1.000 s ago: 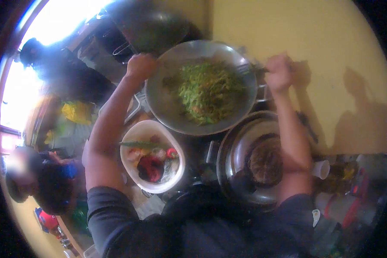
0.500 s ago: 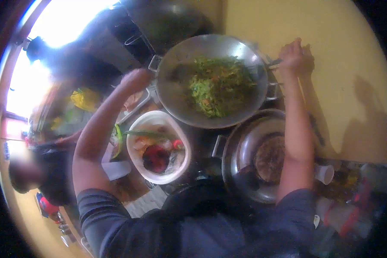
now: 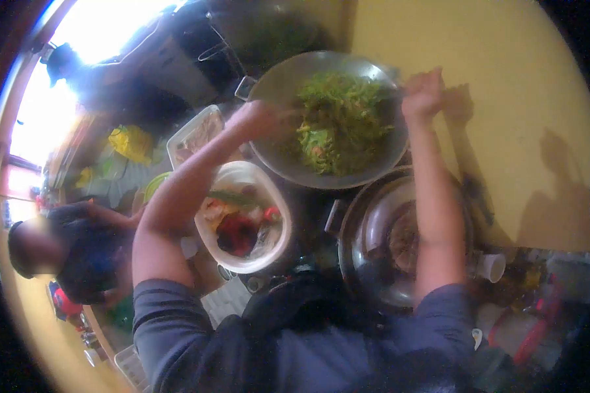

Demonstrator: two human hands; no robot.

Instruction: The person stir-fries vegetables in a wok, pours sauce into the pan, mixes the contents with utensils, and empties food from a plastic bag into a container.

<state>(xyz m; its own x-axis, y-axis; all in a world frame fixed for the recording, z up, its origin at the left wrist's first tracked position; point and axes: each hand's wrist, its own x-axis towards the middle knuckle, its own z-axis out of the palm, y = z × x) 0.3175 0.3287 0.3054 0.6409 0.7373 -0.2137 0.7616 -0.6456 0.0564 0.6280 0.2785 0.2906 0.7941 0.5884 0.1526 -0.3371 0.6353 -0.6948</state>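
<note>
A wide metal wok (image 3: pixel 278 160) holds a heap of shredded green vegetables (image 3: pixel 334 124) with small orange bits. My left hand (image 3: pixel 252 121) is closed in a fist over the wok's left rim. From it a blurred, light-brown cooking utensil (image 3: pixel 287 115) reaches toward the greens; its kind is unclear. At the wok's right rim, my right hand (image 3: pixel 423 95) is also closed, around the handle of a cooking utensil. That utensil's far end is lost among the greens and blur.
A white basin (image 3: pixel 278 252) with scraps and a red item stands below the wok. Beside it is a lidded pot (image 3: pixel 367 196), partly under my right arm. A white tray (image 3: pixel 177 147) lies at left. Another person (image 3: pixel 78 242) is at far left. A yellow wall (image 3: pixel 505 131) bounds the right.
My left hand has moved right, over the wok's rim. My right hand has come left and slightly down, closer to the wok. The greens have shifted and are heaped differently.
</note>
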